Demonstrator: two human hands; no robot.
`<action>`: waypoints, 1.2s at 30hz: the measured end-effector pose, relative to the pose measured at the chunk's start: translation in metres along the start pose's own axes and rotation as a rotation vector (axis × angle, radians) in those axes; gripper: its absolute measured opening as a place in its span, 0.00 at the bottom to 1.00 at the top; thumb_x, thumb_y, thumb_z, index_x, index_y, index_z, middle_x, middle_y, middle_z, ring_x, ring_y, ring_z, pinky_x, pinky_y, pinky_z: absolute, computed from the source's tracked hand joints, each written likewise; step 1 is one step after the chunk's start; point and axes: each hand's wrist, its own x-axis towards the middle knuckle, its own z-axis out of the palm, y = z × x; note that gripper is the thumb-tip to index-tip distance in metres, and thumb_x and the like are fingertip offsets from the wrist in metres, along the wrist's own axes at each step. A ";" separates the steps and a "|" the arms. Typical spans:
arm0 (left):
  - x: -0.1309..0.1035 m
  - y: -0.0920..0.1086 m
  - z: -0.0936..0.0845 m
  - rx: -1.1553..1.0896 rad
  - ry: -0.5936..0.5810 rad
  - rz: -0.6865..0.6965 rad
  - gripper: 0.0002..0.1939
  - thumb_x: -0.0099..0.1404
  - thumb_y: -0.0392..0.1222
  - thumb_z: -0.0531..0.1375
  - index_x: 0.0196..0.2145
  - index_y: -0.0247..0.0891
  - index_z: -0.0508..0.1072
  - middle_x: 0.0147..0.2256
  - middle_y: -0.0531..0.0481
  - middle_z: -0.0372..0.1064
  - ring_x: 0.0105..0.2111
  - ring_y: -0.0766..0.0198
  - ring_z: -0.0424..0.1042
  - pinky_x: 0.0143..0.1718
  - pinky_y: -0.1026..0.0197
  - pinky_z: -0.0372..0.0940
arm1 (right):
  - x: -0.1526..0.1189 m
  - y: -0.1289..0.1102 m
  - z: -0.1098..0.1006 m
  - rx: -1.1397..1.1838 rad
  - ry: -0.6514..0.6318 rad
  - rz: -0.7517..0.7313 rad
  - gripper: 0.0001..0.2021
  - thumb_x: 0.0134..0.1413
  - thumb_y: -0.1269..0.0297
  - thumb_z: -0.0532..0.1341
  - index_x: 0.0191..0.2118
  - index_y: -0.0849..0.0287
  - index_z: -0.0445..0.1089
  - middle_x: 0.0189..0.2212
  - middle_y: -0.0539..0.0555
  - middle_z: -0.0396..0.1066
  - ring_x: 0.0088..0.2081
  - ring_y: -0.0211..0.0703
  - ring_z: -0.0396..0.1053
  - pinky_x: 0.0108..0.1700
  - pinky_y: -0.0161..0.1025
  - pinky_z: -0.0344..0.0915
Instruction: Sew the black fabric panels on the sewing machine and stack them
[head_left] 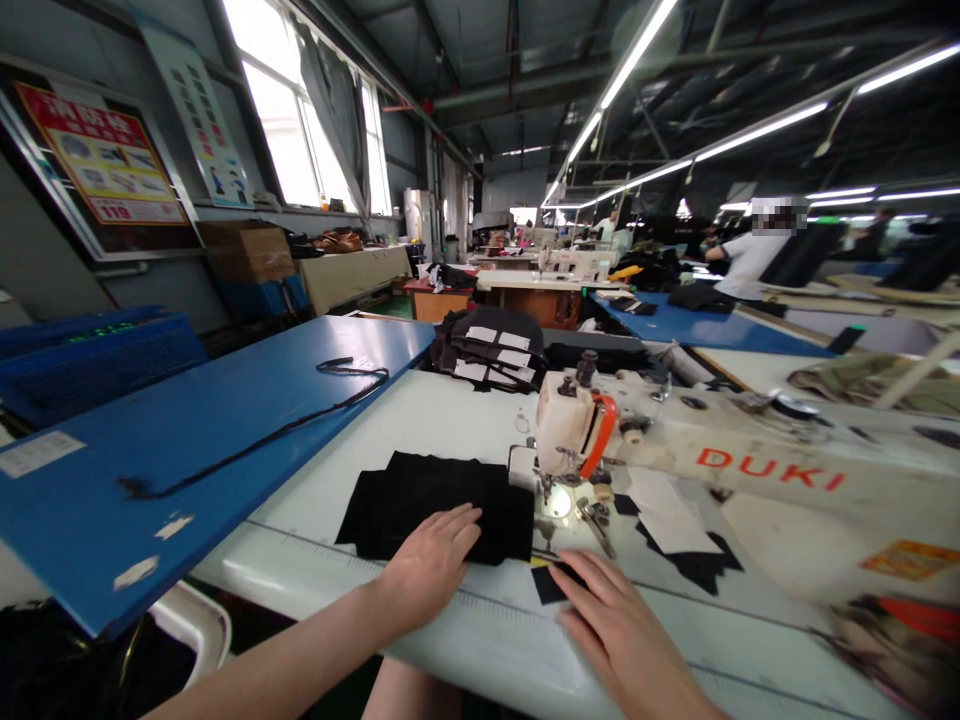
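A large piece of black fabric [442,495] lies on the pale sewing table, its right edge beside the needle area of a sewing machine [574,430]. My left hand [431,560] rests flat on the front part of this fabric, fingers stretched out. Just in front of the lit needle plate, my right hand [607,620] touches a small black fabric piece [546,585] with its fingertips, fingers extended and thumb apart. The fingers partly cover that small piece. To the right, under the machine arm, are white pieces [671,510] and black scraps [701,565].
A blue table [247,400] adjoins on the left, with a black cord [277,435] across it. Behind the sewing table sits a pile of dark fabric [487,345] with white patches. A person in a white top [750,260] stands at the far right. Blue crates [97,365] stand left.
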 end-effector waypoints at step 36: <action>0.050 0.024 -0.008 0.200 -0.208 0.205 0.27 0.62 0.37 0.49 0.60 0.37 0.56 0.61 0.44 0.53 0.56 0.49 0.55 0.51 0.49 0.56 | -0.006 0.003 0.004 -0.132 0.018 -0.059 0.21 0.60 0.59 0.54 0.57 0.58 0.62 0.57 0.57 0.61 0.56 0.50 0.59 0.55 0.48 0.63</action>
